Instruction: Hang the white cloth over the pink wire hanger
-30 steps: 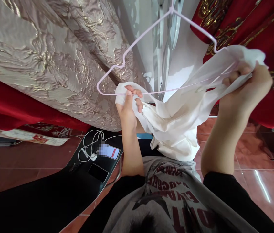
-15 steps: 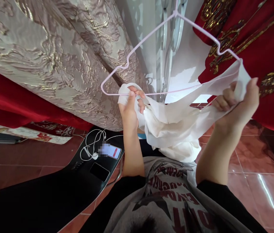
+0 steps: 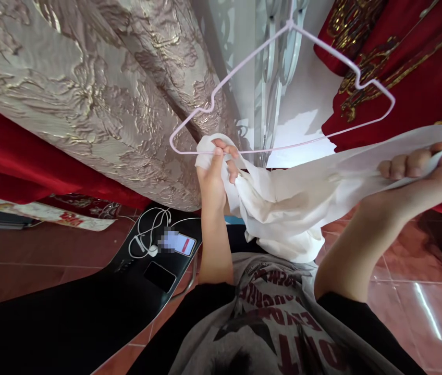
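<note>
A pink hanger [image 3: 260,48] hangs in front of me at the upper middle. My left hand [image 3: 219,164] pinches the hanger's bottom bar together with one end of a white garment [image 3: 295,200]. My right hand [image 3: 426,169] is closed round the other end of the garment, stretching it out to the right, below and apart from the hanger's right corner. The middle of the white cloth sags between my hands and bunches up near my lap.
Embossed beige fabric [image 3: 99,99] hangs at the left, and red cloth with gold trim [image 3: 420,67] at the right. On a black padded surface [image 3: 88,312] lie a lit phone [image 3: 184,244], a dark phone [image 3: 160,276] and white cables [image 3: 138,229].
My right hand has moved outward to the right, and the cloth has come off the hanger's right corner. The hanger has shifted slightly right. My left hand keeps its hold.
</note>
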`<state>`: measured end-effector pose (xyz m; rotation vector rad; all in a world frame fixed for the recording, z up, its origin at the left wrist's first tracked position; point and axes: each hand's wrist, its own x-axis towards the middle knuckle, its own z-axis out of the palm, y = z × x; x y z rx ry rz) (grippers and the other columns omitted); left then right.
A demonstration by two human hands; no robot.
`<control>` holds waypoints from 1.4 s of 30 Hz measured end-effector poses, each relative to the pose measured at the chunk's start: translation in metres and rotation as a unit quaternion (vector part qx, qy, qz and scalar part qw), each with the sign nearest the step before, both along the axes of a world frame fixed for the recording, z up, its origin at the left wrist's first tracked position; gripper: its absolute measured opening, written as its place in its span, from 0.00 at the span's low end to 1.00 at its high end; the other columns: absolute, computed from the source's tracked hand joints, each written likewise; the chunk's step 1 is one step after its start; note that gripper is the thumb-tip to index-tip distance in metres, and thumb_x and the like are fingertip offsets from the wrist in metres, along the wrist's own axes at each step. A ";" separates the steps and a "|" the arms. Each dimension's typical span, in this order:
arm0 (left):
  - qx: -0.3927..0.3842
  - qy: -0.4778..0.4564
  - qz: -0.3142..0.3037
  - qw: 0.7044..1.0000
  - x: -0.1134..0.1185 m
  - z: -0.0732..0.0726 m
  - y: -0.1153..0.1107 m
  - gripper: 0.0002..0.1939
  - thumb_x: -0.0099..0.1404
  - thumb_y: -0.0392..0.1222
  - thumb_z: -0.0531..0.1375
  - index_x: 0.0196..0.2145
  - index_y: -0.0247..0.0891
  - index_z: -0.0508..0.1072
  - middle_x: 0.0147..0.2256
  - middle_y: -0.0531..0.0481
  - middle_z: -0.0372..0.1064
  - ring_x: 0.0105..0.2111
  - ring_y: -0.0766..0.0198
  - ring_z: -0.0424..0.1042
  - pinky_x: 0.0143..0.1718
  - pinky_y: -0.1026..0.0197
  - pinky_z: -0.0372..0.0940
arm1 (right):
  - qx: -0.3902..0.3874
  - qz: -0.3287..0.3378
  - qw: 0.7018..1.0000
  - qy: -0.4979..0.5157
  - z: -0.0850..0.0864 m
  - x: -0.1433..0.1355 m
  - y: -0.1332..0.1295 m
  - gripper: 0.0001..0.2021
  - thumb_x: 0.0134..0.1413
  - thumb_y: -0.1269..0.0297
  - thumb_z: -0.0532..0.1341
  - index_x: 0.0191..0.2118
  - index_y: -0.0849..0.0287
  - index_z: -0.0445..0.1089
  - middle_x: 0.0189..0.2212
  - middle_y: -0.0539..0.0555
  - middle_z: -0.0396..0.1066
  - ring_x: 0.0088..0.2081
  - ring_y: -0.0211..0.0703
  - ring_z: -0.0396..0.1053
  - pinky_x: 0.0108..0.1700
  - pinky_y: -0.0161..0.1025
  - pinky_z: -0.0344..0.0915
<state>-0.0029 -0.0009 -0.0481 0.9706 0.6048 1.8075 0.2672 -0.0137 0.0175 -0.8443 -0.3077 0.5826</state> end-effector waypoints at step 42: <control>-0.112 0.414 0.100 0.898 -0.075 0.112 0.015 0.16 0.73 0.43 0.63 0.30 0.29 0.71 0.26 0.56 0.61 0.40 0.56 0.76 0.56 0.36 0.69 | -0.026 0.178 0.809 -0.559 -0.064 -0.067 0.028 0.19 0.71 0.50 0.53 0.35 0.59 0.69 0.29 0.52 0.65 0.35 0.38 0.64 0.42 0.40 0.66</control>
